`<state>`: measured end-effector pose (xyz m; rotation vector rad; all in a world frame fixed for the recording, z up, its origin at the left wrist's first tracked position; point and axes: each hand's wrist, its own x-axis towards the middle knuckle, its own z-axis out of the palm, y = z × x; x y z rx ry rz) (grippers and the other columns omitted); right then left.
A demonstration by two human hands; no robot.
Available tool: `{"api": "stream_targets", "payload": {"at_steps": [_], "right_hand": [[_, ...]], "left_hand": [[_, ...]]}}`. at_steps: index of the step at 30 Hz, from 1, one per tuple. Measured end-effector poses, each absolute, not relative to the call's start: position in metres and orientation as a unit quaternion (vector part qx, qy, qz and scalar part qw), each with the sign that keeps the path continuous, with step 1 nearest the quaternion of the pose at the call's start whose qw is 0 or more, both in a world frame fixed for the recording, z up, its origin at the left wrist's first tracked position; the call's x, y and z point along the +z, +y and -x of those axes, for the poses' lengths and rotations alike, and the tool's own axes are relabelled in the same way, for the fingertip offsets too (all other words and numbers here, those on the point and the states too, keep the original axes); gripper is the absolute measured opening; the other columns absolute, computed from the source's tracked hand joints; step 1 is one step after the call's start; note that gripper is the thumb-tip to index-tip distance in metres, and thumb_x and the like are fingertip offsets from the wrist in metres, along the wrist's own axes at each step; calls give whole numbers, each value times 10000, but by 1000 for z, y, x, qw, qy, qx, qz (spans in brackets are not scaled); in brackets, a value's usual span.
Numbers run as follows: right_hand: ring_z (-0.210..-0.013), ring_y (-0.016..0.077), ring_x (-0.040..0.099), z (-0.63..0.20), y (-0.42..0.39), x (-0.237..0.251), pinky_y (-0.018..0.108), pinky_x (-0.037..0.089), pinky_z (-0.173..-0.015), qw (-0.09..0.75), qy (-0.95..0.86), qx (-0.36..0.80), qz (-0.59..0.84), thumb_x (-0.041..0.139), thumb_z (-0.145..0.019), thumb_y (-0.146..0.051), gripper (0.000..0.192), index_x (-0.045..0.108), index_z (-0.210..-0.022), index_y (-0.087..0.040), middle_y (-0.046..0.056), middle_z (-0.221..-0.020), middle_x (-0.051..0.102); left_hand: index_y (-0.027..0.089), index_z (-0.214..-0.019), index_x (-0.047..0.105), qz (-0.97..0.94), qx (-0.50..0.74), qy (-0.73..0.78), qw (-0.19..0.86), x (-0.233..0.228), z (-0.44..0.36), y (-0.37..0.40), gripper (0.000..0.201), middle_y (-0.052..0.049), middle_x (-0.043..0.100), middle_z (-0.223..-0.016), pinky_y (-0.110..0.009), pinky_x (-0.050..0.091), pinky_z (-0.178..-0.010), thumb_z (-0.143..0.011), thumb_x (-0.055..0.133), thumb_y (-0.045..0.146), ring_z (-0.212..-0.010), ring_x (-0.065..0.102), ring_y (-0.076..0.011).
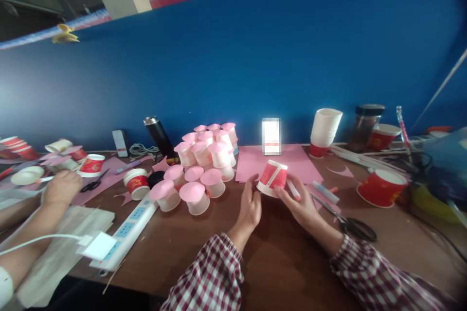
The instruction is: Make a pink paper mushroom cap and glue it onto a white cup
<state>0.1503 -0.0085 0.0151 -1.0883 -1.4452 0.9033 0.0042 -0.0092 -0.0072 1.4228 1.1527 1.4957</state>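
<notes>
cup: I hold a small red-and-white paper cup (272,178) upside down and tilted, over the near edge of the pink paper sheet (251,160) on the brown wooden table (277,257).
left hand: my left hand (250,206) sits at the cup's 8 o'clock, fingertips on its rim, fingers loosely extended, not clenched.
right hand: my right hand (301,204) grips the cup from 4 o'clock and also pinches a white marker with a red tip (293,190) between its fingers.
scissors: black-handled scissors (350,223) lie at 3 o'clock of my right hand, near it.
done pile: cluster of white paper cups capped with pink paper discs (204,165) at 10 o'clock of my left hand.
power strip: white power strip (127,233) at 9 o'clock, beyond the pile.
co-worker: another person's hand (62,187) rests on the table at far 9 o'clock, well apart from mine.
stack: white cup stack (325,129) at 1 o'clock by the blue wall (292,58).
</notes>
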Motion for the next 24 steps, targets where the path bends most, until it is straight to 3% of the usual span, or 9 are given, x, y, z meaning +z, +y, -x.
{"api": "stream_targets", "payload": {"at_steps": [11, 24], "right_hand": [[-1052, 238, 572, -152, -5, 8, 344, 489, -852, 536, -607, 388, 440, 591, -814, -393, 409, 492, -1172, -224, 60, -1132, 607], [-1025, 238, 575, -152, -9, 19, 373, 471, -879, 506, -644, 349, 456, 598, -788, -401, 395, 521, -1127, -213, 67, -1104, 617]], "left_hand": [[164, -1146, 549, -540, 616, 405, 406, 7, -9, -15, 351, -81, 605, -1149, -348, 421, -913, -850, 361, 165, -1046, 550, -207], [157, -1107, 564, -528, 583, 470, 399, 15, -13, -16, 385, -106, 642, -1050, -335, 457, -840, -792, 602, 375, -952, 605, -222]]}}
